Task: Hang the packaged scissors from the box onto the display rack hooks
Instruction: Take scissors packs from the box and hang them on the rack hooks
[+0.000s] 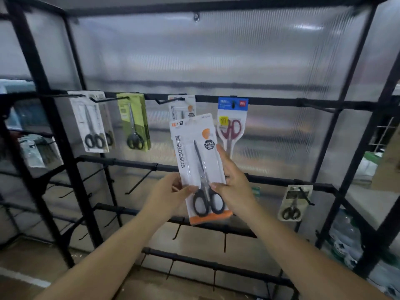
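I hold a white and orange pack of black-handled scissors [199, 167] upright in front of the black display rack [270, 100]. My left hand [171, 191] pinches its lower left edge and my right hand [231, 180] grips its right edge. The pack's top sits just below a hook [171, 100] on the upper bar, where a matching pack [183, 107] hangs behind it. The box is out of view.
Other scissor packs hang on the upper bar: a white one [89, 122], a green one [134, 122], a blue-topped red-handled one [232, 124]. One more pack [294, 202] hangs lower right. Bare hooks stick out from the lower bars [140, 182].
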